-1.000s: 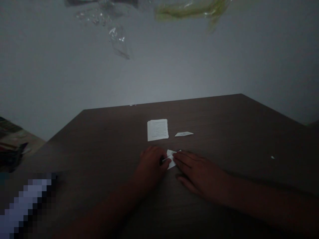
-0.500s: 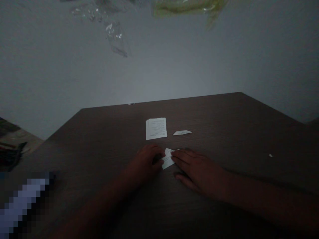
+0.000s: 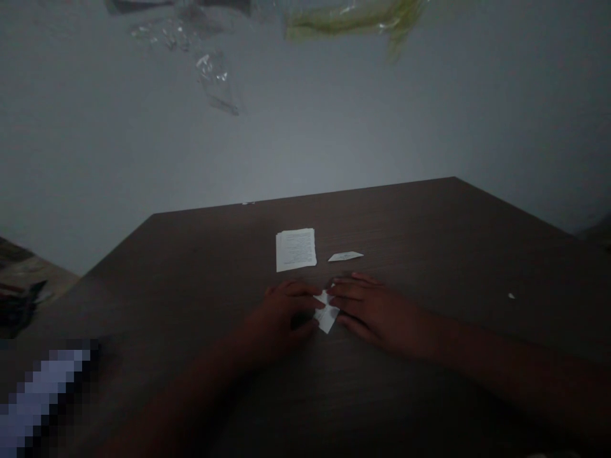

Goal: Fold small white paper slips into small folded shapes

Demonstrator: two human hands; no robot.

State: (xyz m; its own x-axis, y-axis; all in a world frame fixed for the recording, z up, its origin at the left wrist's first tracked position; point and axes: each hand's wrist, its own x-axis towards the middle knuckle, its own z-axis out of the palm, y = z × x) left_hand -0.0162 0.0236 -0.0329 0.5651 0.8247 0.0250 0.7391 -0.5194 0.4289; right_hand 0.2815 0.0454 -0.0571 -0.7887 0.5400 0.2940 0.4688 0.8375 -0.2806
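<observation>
A small piece of white paper (image 3: 327,319), partly folded, lies on the dark wooden table between my two hands. Its upper part is hidden under fingertips. My left hand (image 3: 290,313) curls at the paper's left side, with thumb and fingers holding it against the tabletop. From the right, my right hand (image 3: 375,310) reaches over the paper; its fingers are stretched and spread, the tips touching the upper right part and the thumb near the right edge. Just beyond my hands is a folded paper strip (image 3: 345,256) with slanted ends.
A stack of square printed papers (image 3: 296,249) sits beyond my left hand on the table (image 3: 214,254). A tiny white scrap (image 3: 511,296) lies far right. Clear plastic (image 3: 217,83) and yellow plastic (image 3: 348,24) hang on the wall. A pixelated light object (image 3: 45,394) is lower left.
The paper between my hands has turned, and one corner now points toward me. My right hand's fingers have spread and shifted slightly up; my left fingers reach further onto the paper.
</observation>
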